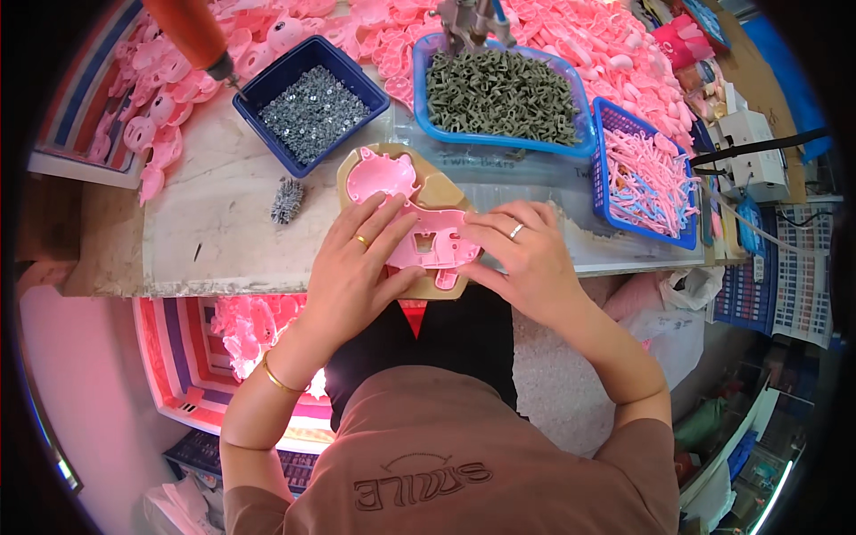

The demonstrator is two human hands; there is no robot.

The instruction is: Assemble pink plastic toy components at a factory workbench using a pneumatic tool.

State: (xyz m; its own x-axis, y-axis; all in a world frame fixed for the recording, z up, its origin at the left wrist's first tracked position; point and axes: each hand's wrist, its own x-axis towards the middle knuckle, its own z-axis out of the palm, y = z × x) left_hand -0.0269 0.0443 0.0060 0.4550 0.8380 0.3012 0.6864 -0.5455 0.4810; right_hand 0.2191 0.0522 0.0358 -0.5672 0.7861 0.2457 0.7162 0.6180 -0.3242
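A pink plastic toy shell lies in a tan wooden jig at the front edge of the worktable. My left hand rests flat over the shell's middle, fingers spread, with a ring on one finger. My right hand presses on the shell's right end, fingertips touching the pink plastic. Both hands hold the shell down in the jig.
A dark blue tray of small screws stands behind left, a blue bin of grey parts behind, a blue basket of pink sticks right. Pink shells pile at the back. A loose screw clump lies left. An orange screwdriver hangs top left.
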